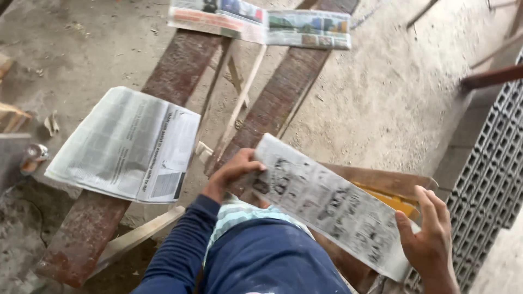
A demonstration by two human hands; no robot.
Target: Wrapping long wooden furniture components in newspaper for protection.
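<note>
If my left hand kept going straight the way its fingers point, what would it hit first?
The left hand grips the end of the folded newspaper strip, fingers pointing right along it. Going on, it would probably slide over that paper first, toward the right hand; depth is unclear.

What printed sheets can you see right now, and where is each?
Folded newspaper strip: held between left hand and right hand, grey print.
Open newspaper: lying on the left plank, grey-white.
Colour newspaper: top, across both planks, colour pictures.

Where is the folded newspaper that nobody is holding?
In the head view, the folded newspaper lies on the left, across a rusty beam, left of the left hand, which grips a newspaper strip.
</note>
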